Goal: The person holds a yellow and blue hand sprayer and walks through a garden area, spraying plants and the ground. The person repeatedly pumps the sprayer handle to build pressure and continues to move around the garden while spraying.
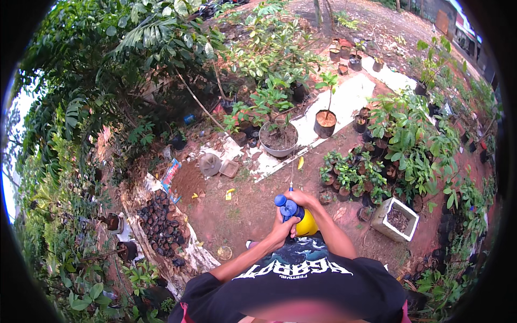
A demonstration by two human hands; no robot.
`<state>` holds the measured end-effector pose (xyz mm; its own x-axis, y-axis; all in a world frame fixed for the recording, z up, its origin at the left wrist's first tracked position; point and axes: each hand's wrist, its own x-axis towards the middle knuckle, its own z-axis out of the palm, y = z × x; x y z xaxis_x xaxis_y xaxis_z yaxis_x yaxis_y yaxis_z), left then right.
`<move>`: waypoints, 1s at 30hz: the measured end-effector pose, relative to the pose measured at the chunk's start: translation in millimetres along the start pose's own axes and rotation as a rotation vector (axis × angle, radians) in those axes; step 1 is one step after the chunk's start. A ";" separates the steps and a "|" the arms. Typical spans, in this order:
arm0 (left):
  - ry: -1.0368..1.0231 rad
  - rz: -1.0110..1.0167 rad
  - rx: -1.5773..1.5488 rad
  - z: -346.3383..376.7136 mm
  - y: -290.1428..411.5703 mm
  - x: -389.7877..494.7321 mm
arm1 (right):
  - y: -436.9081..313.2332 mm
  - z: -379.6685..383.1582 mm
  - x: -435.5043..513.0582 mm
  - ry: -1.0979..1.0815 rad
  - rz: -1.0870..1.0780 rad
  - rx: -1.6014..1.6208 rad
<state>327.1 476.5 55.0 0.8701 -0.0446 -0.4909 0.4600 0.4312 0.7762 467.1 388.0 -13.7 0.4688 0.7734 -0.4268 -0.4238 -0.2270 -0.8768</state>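
Observation:
A pump pressure sprayer [307,224] with a yellow tank and blue top is held against my front. My left hand [286,229] closes around its blue handle, under the round pump knob [280,200]. My right hand [299,198] wraps the sprayer's front near the nozzle [291,186]; its fingers are partly hidden. A thin pale line, a jet or a slim wand, runs from the nozzle toward a round grey pot [278,152], which holds soil and a small leafy plant [274,99]. Right of this pot, a sapling stands in a black grow bag [324,131].
Several small potted seedlings [353,171] and a white square planter [379,222] stand at the right. At the left lie dark soil-filled bags [159,222], a heap of reddish soil [188,181], a plastic tub [229,168] and a bright packet [171,175]. White sheeting [347,101] lies beyond.

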 end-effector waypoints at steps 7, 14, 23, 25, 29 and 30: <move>0.037 0.014 -0.013 11.1 -9.0 1.3 | 7.7 -8.1 0.0 -0.053 -0.016 -0.025; -0.017 0.004 0.059 28.0 -14.8 4.8 | -6.2 -16.3 -35.9 0.001 -0.060 -0.017; -0.088 -0.076 0.063 30.1 -17.3 9.2 | -0.9 -18.1 -48.0 0.019 0.076 0.045; -0.085 -0.097 0.070 32.0 -17.6 10.4 | 6.7 -21.3 -44.3 0.056 0.041 0.070; -0.110 -0.117 0.096 35.0 -18.7 12.8 | 22.7 -26.3 -47.2 0.022 0.026 0.171; -0.114 -0.117 0.103 35.1 -18.8 13.6 | 24.9 -27.3 -46.9 -0.015 0.050 0.202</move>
<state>336.5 436.1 47.6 0.8216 -0.1936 -0.5362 0.5695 0.3230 0.7559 455.7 329.9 -21.5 0.4324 0.7729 -0.4644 -0.5937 -0.1436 -0.7918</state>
